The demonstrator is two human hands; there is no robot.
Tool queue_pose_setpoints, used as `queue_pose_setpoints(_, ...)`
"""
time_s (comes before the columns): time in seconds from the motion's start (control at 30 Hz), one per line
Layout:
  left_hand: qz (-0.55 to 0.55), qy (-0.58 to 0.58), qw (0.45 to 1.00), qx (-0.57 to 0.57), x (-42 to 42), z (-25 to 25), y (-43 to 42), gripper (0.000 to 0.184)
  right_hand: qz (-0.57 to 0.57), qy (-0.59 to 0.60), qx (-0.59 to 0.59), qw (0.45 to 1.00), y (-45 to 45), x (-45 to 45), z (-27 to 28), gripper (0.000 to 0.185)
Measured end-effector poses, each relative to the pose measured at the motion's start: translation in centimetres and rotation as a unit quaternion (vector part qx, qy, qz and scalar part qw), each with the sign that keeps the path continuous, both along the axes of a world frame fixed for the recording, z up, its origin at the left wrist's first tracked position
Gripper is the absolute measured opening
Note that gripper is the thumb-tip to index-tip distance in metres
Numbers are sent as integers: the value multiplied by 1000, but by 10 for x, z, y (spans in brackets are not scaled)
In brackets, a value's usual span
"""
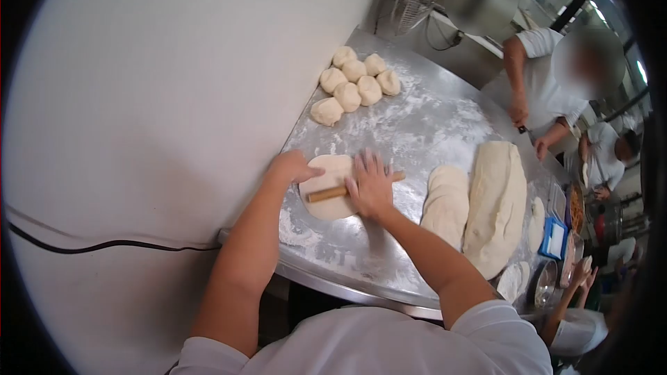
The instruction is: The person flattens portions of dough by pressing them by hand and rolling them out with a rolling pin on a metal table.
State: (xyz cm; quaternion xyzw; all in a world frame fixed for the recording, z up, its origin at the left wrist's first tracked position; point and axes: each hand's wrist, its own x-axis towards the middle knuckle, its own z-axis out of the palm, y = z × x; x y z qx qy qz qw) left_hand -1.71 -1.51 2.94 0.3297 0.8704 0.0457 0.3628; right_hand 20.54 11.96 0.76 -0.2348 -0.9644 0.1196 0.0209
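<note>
A flat round of dough (332, 165) lies on the floured metal table. My left hand (290, 167) is at its left edge, thumb stretched over the top of the dough and the other fingers curled close, pinching the rim. Across the round lies a short wooden rolling pin (326, 194), slightly blurred. My right hand (373, 184) presses on the pin's right part with its palm, fingers spread and flat; the pin's right end sticks out beyond the hand.
Several dough balls (347, 96) sit at the far left of the table (445, 114). To the right are overlapping dough rounds (447, 198) and a long dough slab (497, 201). Beyond are a blue container (553, 237) and a metal bowl (545, 283). A wall borders the left; co-workers stand right.
</note>
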Motion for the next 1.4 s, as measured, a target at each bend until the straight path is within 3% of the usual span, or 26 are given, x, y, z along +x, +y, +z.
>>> queue_pose_setpoints(0.07, -57, -23, 998, -8, 2, -1, -2, 76, 28, 27, -10, 999, -23, 57, -1, 67)
queue_pose_setpoints(0.1, -43, -47, 997, 38, 2, -3, -4, 72, 42, 53, 15, 998, -27, 76, -4, 60)
queue_pose_setpoints(0.17, -28, -107, 985, 129, 4, -16, -2, 63, 38, -8, -54, 998, -23, 93, -14, 46)
queue_pose_setpoints(0.23, 141, -322, 895, 275, 5, -55, 8, 46, 56, -12, -66, 996, -24, 109, -5, 23)
queue_pose_setpoints(0.27, 222, -428, 829, 282, 3, -62, 9, 41, 5, -59, -111, 992, -36, 109, 26, 21)
queue_pose_setpoints(0.3, 303, -524, 747, 275, 5, -66, 15, 36, 11, -71, -119, 990, -37, 109, 1, 22)
queue_pose_setpoints(0.33, 310, -541, 740, 253, 17, -52, 16, 40, 36, -52, -128, 990, -46, 117, 15, 21)
queue_pose_setpoints(0.37, 319, -556, 731, 232, 27, -35, 16, 44, 29, -119, -166, 979, -56, 117, 41, 23)
queue_pose_setpoints(0.43, 252, -507, 796, 214, 40, -40, 16, 42, 48, -184, -210, 959, -74, 119, 65, 30)
queue_pose_setpoints(0.53, 127, -437, 876, 158, 65, -15, 35, 40, 93, -168, -244, 950, -93, 131, 70, 29)
queue_pose_setpoints(0.67, -135, -361, 922, 43, 148, 40, 99, 40, 98, -192, -270, 938, -99, 130, 83, 29)
queue_pose_setpoints(0.73, -262, -371, 889, 59, 201, -5, 148, 41, 97, -201, -263, 939, -97, 128, 83, 31)
queue_pose_setpoints(0.77, -266, -382, 881, 83, 249, 89, 149, 42, 98, -200, -255, 941, -99, 128, 77, 33)
queue_pose_setpoints(0.8, -263, -364, 887, 111, 286, 111, 165, 42, 99, -199, -246, 943, -101, 128, 70, 35)
queue_pose_setpoints(0.87, -80, -626, 754, 181, 353, 127, 184, 48, 122, 4, -242, 963, -104, 140, 39, 39)
queue_pose_setpoints(0.9, -84, -603, 771, 185, 368, 137, 192, 51, 131, 106, -236, 957, -104, 144, 20, 42)
queue_pose_setpoints(0.97, -88, -556, 803, 193, 383, 155, 198, 56, 139, 133, -192, 962, -100, 133, -9, 44)
queue_pose_setpoints(1.03, -126, -511, 823, 212, 363, 150, 188, 55, 120, 85, -219, 965, -100, 131, -13, 43)
queue_pose_setpoints(1.1, -161, -437, 850, 245, 323, 144, 172, 51, 65, -36, -303, 950, -84, 136, 41, 37)
queue_pose_setpoints(1.2, -170, -288, 872, 358, 243, 102, 137, 40, -8, -174, -180, 968, -64, 129, 40, 34)
queue_pose_setpoints(1.3, -105, -188, 924, 316, 180, 95, 91, 38, 20, -133, -84, 987, -51, 137, 78, 26)
queue_pose_setpoints(1.4, 2, -132, 932, 337, 153, 87, 49, 36, 12, -178, -94, 979, -50, 130, 95, 22)
